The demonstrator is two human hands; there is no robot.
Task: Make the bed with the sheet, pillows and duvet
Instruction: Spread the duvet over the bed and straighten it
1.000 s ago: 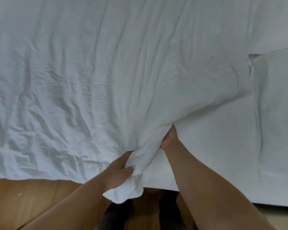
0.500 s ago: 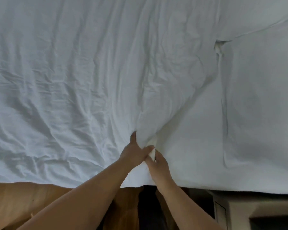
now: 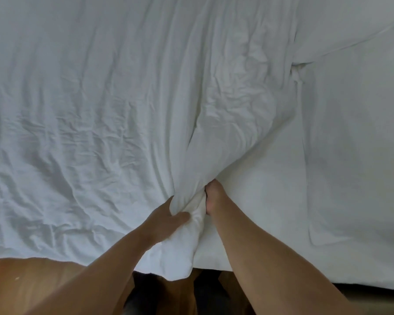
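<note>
Now duvet corner (image 3: 187,205) bunched, between both hands' fingers (image 3: 180,216)

Head view, looking down at the bed's near edge. The left hand (image 3: 166,220) grips a bunched corner of the wrinkled white duvet (image 3: 89,121), thumb lying across the gathered cloth. The right hand (image 3: 214,197), just beside it, grips the same bunch from the opposite side, fingers hidden in the fabric. Below both hands the corner hangs over the bed edge. Right of the right hand lies the smoother white sheet (image 3: 259,212); beyond it, a pillow (image 3: 355,137). Wooden floor (image 3: 32,287) shows beneath the left forearm.
</note>
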